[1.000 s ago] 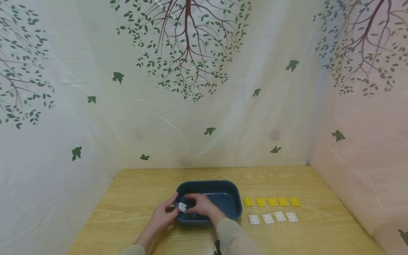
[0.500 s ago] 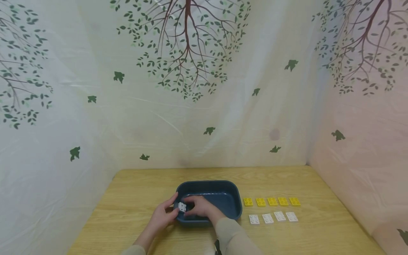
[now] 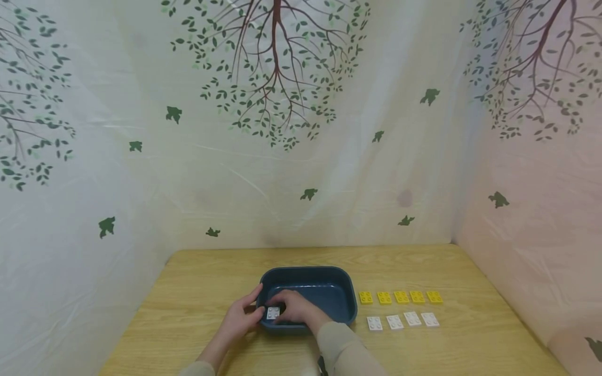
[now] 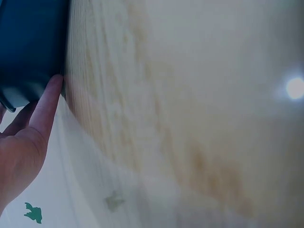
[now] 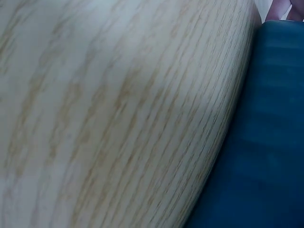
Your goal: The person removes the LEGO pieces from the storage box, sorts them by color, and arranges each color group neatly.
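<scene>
In the head view, a dark blue rectangular tub (image 3: 324, 297) stands on the table. My left hand (image 3: 238, 317) holds its left end, thumb over the rim and fingers along the outer wall. The left wrist view shows those fingers (image 4: 49, 102) against the tub's side. Inside the tub's left end, my right hand (image 3: 297, 307) has a white studded toy brick (image 3: 273, 313) between thumb and index finger, studs up. The right wrist view shows mostly the tub's outer wall (image 5: 270, 142); the brick is hidden there.
Right of the tub, several yellow toy bricks (image 3: 401, 297) lie in a row, with several white toy bricks (image 3: 395, 322) in a row nearer me. The wood-grain table (image 3: 202, 277) meets a tree-patterned curtain (image 3: 263, 209) at the back.
The white brick has moved slightly right and toward me, and turned from tilted to flatter, studs up. The right hand has shifted slightly down with it. The left hand has stayed on the tub.
</scene>
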### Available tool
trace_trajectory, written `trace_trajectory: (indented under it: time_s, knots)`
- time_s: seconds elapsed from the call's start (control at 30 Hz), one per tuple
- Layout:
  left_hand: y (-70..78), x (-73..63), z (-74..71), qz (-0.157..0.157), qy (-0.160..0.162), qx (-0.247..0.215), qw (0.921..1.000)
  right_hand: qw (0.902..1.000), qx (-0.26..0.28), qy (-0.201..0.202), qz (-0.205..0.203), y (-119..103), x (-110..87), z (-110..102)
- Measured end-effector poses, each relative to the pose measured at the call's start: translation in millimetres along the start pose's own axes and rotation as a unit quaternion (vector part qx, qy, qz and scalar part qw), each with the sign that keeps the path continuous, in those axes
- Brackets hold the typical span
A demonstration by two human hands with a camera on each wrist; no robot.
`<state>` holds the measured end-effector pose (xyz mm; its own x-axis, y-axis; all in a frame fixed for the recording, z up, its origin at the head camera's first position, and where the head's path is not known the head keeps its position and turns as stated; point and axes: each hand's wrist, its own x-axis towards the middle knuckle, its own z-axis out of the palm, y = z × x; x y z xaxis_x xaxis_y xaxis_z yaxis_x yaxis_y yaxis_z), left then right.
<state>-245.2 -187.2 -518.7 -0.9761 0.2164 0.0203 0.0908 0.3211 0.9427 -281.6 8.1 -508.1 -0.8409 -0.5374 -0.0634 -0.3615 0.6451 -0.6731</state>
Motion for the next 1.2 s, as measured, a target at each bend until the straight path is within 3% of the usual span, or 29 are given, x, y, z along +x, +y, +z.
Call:
trace_trajectory:
  time_s: [0.37, 0.7, 1.2]
  knots:
    - [1.9, -1.4, 0.0, 0.001, 0.005, 0.012, 0.9999, 1.0000, 0.002, -0.001, 0.007, 2.3, 1.4, 0.7]
    - [4.5, -3.5, -0.3, -0.008, 0.004, 0.001, 1.0000, 0.9975, 0.057, 0.004, 0.041, 5.3, 1.9, 1.2]
    - [1.7, -3.5, 0.6, -0.002, -0.002, 0.009, 1.0000, 0.9972, 0.034, 0.064, -0.018, 6.5, -8.0, -8.6]
